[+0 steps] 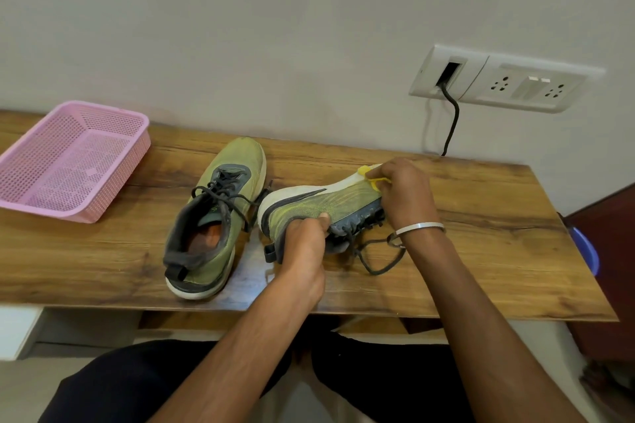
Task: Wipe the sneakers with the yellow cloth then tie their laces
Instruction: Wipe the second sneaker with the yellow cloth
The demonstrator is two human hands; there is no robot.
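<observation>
My left hand (304, 237) grips one sneaker (319, 209) round its heel end, tipped on its side so the sole edge faces my right hand (403, 196). That hand's fingers are curled round the yellow cloth (372, 178), bunched & pressed at the toe. Its laces (378, 256) hang loose below my right wrist, untied. The 2nd sneaker (220, 216) stands upright just beyond my left hand, laces loose too — prob next. Pink basket (74, 158) is further off that way.
</observation>
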